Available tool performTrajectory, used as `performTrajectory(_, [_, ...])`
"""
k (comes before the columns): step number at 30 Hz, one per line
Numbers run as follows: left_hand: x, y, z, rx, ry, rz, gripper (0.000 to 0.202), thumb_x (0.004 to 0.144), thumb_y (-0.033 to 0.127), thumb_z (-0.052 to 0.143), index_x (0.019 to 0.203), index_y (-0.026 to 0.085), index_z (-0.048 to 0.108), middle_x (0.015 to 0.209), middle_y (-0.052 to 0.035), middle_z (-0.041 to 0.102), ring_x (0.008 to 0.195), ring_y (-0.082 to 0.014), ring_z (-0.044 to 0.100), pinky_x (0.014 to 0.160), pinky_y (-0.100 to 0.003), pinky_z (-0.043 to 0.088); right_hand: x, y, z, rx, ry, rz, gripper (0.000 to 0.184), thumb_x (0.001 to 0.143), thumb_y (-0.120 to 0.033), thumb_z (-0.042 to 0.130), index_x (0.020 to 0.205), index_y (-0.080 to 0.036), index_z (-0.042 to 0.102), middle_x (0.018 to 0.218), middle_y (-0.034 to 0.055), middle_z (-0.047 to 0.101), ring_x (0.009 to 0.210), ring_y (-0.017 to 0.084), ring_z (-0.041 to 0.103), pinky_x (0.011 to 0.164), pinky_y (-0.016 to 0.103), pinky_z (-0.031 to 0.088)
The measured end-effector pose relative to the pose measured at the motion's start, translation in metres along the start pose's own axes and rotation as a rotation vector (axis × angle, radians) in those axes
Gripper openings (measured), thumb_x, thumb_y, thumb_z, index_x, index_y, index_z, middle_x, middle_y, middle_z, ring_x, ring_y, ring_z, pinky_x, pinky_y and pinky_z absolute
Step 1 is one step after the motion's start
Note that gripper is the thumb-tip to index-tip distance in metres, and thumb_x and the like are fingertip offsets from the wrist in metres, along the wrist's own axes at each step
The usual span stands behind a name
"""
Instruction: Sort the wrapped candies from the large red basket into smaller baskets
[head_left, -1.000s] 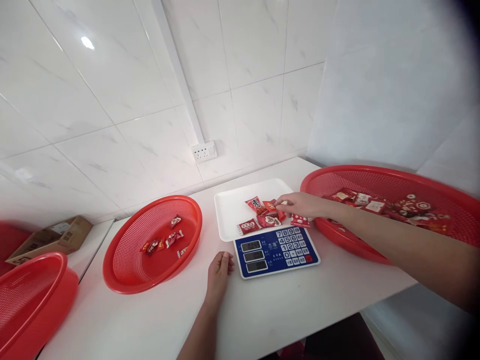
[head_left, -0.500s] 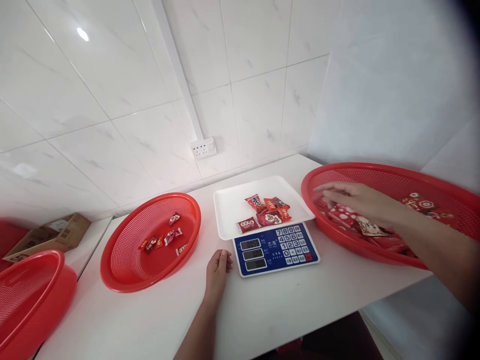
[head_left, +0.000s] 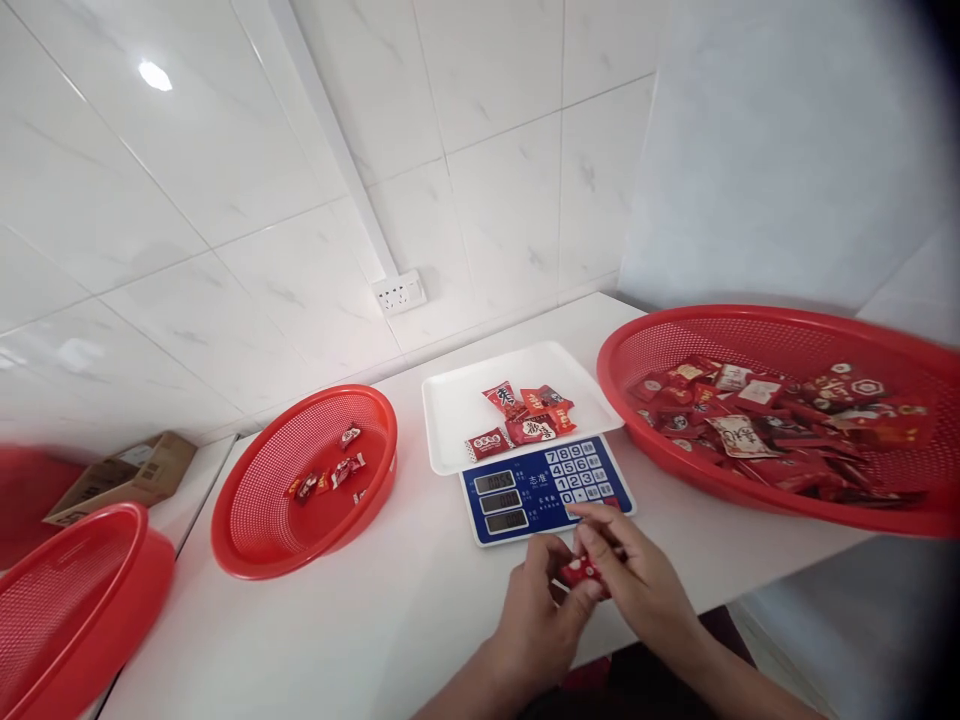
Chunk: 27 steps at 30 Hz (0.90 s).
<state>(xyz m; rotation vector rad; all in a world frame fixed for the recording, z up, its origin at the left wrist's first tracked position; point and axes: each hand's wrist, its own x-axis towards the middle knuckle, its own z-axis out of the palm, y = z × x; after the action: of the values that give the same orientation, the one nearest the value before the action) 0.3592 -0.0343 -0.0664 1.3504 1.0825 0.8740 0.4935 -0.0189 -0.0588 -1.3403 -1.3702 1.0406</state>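
Note:
In front of the scale, my left hand [head_left: 546,605] and my right hand [head_left: 634,565] meet, their fingers closed around a small red packet with white dots [head_left: 583,572]. Fingers cover most of it. Just beyond them sits the digital scale [head_left: 536,505], with a blue keypad panel and three small displays. Several red wrapped sweets [head_left: 534,430] lie together on its white tray [head_left: 450,400]. At the right, a large red mesh basket [head_left: 637,350] holds many red packets [head_left: 750,435].
A round red basket [head_left: 247,480] with several wrapped sweets [head_left: 346,468] stands left of the scale. Farther left are another red basket [head_left: 142,560] and a cardboard box [head_left: 161,470]. A tiled wall with a power socket [head_left: 400,292] rises behind the white table [head_left: 300,640].
My right hand has come from the large basket to the table front with the red packet. My left hand has moved right from beside the scale and joined it on the packet.

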Motion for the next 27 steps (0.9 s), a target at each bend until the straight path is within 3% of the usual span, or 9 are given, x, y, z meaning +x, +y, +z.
performTrajectory(3, [0.005, -0.001, -0.002, -0.128, 0.116, -0.067, 0.040, 0.077, 0.056, 0.061, 0.083, 0.019, 0.047, 0.072, -0.0007, 0.056, 0.060, -0.0123, 0.055, 0.058, -0.028, 0.048, -0.006, 0.009, 0.007, 0.047, -0.101, -0.033, 0.045, 0.087, -0.055, 0.039, 0.113, -0.023, 0.058, 0.086, 0.0054, 0.064, 0.071, 0.018, 0.063, 0.062, 0.031, 0.054])
performTrajectory(6, [0.005, 0.005, -0.011, -0.128, 0.168, -0.059, 0.042, 0.074, 0.057, 0.063, 0.080, 0.019, 0.047, 0.068, 0.0011, 0.054, 0.058, -0.0109, 0.053, 0.059, -0.027, 0.047, -0.007, 0.018, 0.001, -0.022, -0.106, -0.069, 0.044, 0.085, -0.052, 0.047, 0.116, -0.023, 0.057, 0.099, 0.0072, 0.064, 0.087, 0.020, 0.063, 0.077, 0.034, 0.053])
performTrajectory(8, [0.004, 0.010, -0.017, -0.122, 0.201, -0.052, 0.042, 0.075, 0.058, 0.062, 0.081, 0.019, 0.047, 0.067, 0.0016, 0.054, 0.057, -0.0100, 0.052, 0.057, -0.025, 0.045, -0.006, 0.020, -0.005, -0.114, -0.150, -0.077, 0.035, 0.084, -0.052, 0.049, 0.097, -0.022, 0.062, 0.088, 0.0054, 0.065, 0.080, 0.020, 0.061, 0.073, 0.033, 0.051])
performTrajectory(10, [0.002, 0.014, -0.021, -0.118, 0.208, -0.056, 0.041, 0.077, 0.058, 0.060, 0.082, 0.019, 0.046, 0.065, 0.0027, 0.053, 0.055, -0.0091, 0.050, 0.053, -0.023, 0.042, -0.006, 0.019, -0.011, -0.157, -0.213, -0.087, 0.038, 0.087, -0.053, 0.043, 0.073, -0.021, 0.058, 0.070, 0.0031, 0.061, 0.065, 0.017, 0.056, 0.061, 0.029, 0.048])
performTrajectory(12, [0.000, 0.017, -0.022, -0.117, 0.187, -0.070, 0.042, 0.077, 0.058, 0.061, 0.081, 0.019, 0.046, 0.063, 0.0036, 0.051, 0.053, -0.0087, 0.048, 0.050, -0.022, 0.040, -0.006, 0.016, -0.015, -0.130, -0.268, -0.099, 0.045, 0.089, -0.054, 0.038, 0.065, -0.020, 0.054, 0.062, 0.0023, 0.057, 0.058, 0.016, 0.052, 0.056, 0.027, 0.044])
performTrajectory(18, [-0.005, 0.016, -0.016, -0.110, -0.003, -0.123, 0.044, 0.077, 0.060, 0.059, 0.082, 0.018, 0.045, 0.064, 0.0025, 0.052, 0.054, -0.0084, 0.049, 0.053, -0.023, 0.042, -0.014, 0.011, -0.026, -0.009, -0.514, -0.078, 0.038, 0.091, -0.047, 0.042, 0.076, -0.021, 0.065, 0.071, 0.0014, 0.062, 0.066, 0.016, 0.055, 0.068, 0.027, 0.046])
performTrajectory(23, [-0.010, 0.010, -0.014, -0.107, -0.131, -0.199, 0.051, 0.074, 0.067, 0.056, 0.078, 0.017, 0.046, 0.060, 0.0010, 0.053, 0.052, -0.0094, 0.050, 0.054, -0.024, 0.043, -0.016, 0.011, -0.033, 0.005, -0.619, -0.060, 0.040, 0.092, -0.048, 0.041, 0.074, -0.022, 0.066, 0.075, 0.0019, 0.063, 0.073, 0.017, 0.058, 0.072, 0.027, 0.045])
performTrajectory(27, [-0.013, 0.007, -0.015, -0.091, -0.119, -0.224, 0.051, 0.072, 0.066, 0.060, 0.076, 0.016, 0.049, 0.060, 0.0016, 0.053, 0.051, -0.0084, 0.048, 0.053, -0.023, 0.041, -0.017, 0.015, -0.034, -0.032, -0.625, -0.037, 0.045, 0.092, -0.052, 0.040, 0.069, -0.020, 0.061, 0.070, 0.0012, 0.061, 0.064, 0.015, 0.054, 0.065, 0.026, 0.044])
